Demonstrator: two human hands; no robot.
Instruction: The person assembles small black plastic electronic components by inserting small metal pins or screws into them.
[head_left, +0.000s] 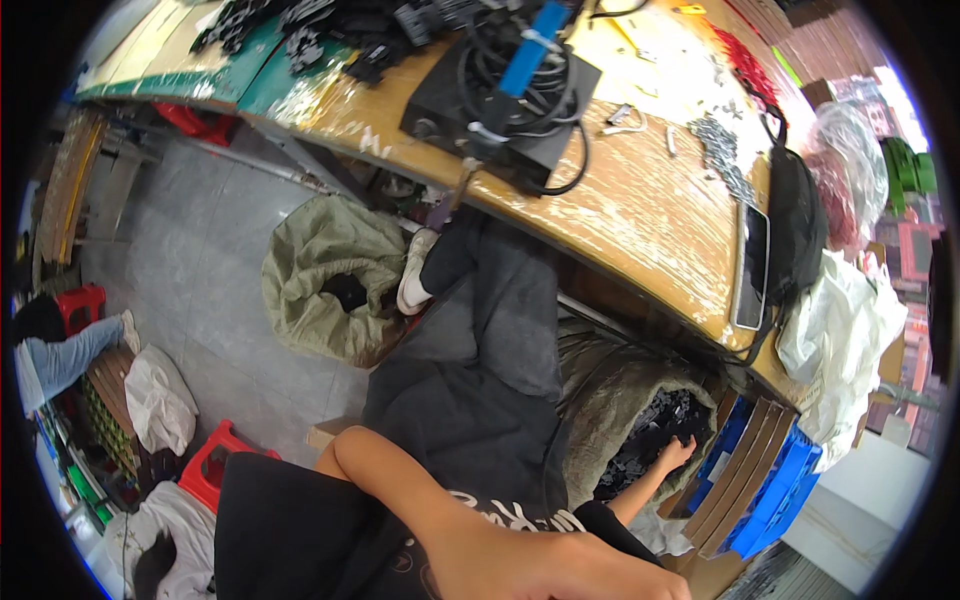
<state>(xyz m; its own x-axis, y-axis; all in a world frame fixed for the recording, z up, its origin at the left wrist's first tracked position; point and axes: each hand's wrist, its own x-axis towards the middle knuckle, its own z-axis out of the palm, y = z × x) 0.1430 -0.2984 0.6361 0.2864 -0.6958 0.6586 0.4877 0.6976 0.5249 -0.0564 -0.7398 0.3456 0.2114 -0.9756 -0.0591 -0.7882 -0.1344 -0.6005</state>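
Observation:
My right hand (679,454) reaches into the mouth of a greenish sack (590,425) on my right. It lies at the heap of small black pieces (650,430) inside. Its fingers look parted, and I see nothing held between them. My left forearm crosses in front of my body, so my left hand (560,568) is large at the lower edge. The frame cuts off its fingers, and whatever they may hold is out of sight. Dark clothing covers my lap between the two arms.
The workbench (640,230) carries a black box with coiled cable (500,110), a phone (750,265) and a black bag (797,220). Another sack (330,290) stands by my foot. Blue crates (775,500) lie beyond my right hand. A red stool (215,465) is at left, near another person's leg (75,360).

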